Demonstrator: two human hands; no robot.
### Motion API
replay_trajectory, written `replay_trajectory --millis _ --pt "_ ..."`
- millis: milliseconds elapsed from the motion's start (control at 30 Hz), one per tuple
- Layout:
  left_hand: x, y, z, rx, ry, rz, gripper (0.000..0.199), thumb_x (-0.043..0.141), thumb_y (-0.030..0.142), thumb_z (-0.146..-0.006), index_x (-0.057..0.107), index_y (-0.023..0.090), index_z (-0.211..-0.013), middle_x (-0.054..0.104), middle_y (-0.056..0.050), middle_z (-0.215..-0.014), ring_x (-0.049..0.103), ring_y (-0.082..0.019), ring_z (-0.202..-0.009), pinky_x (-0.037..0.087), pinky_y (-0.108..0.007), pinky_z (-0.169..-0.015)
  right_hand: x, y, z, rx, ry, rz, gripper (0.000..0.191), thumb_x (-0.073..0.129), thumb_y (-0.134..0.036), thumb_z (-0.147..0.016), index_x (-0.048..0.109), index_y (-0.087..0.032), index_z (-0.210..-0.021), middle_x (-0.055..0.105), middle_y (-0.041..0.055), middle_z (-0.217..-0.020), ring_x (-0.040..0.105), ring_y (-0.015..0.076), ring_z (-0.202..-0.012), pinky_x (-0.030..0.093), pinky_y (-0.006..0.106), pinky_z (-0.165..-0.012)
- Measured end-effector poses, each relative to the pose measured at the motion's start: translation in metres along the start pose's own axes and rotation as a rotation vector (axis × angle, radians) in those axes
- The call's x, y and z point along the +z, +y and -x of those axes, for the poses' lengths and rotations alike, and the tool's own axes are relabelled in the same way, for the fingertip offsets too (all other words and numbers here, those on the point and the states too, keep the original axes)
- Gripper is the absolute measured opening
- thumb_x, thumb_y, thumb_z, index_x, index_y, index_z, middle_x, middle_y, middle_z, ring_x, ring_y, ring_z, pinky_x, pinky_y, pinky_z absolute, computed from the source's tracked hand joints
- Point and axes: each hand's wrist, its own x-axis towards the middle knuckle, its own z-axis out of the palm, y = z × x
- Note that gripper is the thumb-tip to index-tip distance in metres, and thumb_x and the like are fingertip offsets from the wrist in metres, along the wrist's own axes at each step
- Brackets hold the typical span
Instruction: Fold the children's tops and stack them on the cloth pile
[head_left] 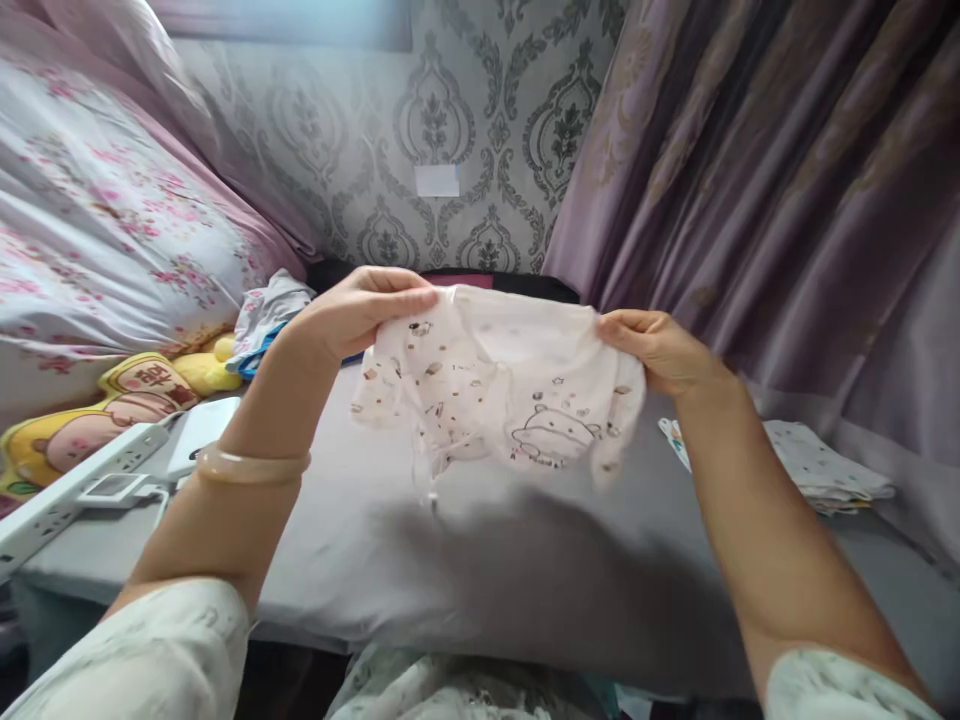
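A small white baby shirt [480, 390] hangs stretched out in the air above the grey-covered surface [337, 560]. Brown prints dot its left side, and a cartoon animal outline is on its right front. My left hand [367, 310] pinches the shirt at one shoulder, thumb pressed along the top edge. At the opposite shoulder, my right hand [656, 345] grips the fabric between thumb and fingers. Both sleeves droop below my hands, and a thin tie dangles near the lower left.
To the right lies a stack of folded printed cloths [825, 465]. On the left are a white power strip [82, 490] with a plugged-in charger [112, 488], a white box [202, 435], yellow plush toys [82, 430] and a crumpled cloth [270, 315]. Purple curtains [750, 200] hang at right.
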Motion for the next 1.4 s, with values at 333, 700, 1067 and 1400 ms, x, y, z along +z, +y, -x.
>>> replay_trajectory --millis 333,700,1067,1400 --pt "0.015 -0.022 -0.016 -0.101 -0.016 0.082 0.034 0.076 0.048 -0.070 0.075 0.015 -0.079 0.062 -0.001 -0.058 0.059 -0.013 -0.055 0.043 -0.023 -0.050 0.002 -0.006 -0.003 0.070 -0.216 0.045 0.051 0.079 -0.068 -0.059 0.076 -0.020 -0.078 0.071 0.0034 -0.074 0.063 0.0177 -0.067 0.048 0.028 -0.059" --pt "0.020 -0.030 -0.032 -0.007 -0.088 0.237 0.024 0.075 0.043 -0.071 0.076 0.021 -0.079 0.072 -0.006 -0.083 0.065 -0.016 -0.078 0.050 -0.029 -0.067 -0.002 0.009 -0.019 -0.058 -0.123 -0.013 0.047 0.076 -0.067 -0.064 0.077 -0.023 -0.080 0.073 0.0041 -0.093 0.065 0.0221 -0.089 0.052 0.033 -0.076" --pt "0.028 -0.029 -0.036 -0.077 -0.078 0.230 0.027 0.078 0.043 -0.068 0.075 0.018 -0.078 0.071 -0.007 -0.077 0.064 -0.018 -0.073 0.050 -0.032 -0.065 0.000 0.005 -0.019 -0.099 -0.100 0.095 0.040 0.076 -0.064 -0.065 0.077 -0.024 -0.073 0.073 0.0035 -0.095 0.066 0.0230 -0.091 0.053 0.033 -0.077" --pt "0.038 -0.054 -0.056 -0.070 0.041 0.234 0.028 0.073 0.043 -0.071 0.072 0.017 -0.081 0.070 -0.004 -0.080 0.060 -0.013 -0.075 0.045 -0.026 -0.071 0.016 0.033 -0.045 -0.116 0.113 0.102 0.051 0.070 -0.070 -0.068 0.074 -0.020 -0.078 0.073 0.0047 -0.082 0.065 0.0190 -0.076 0.051 0.031 -0.071"
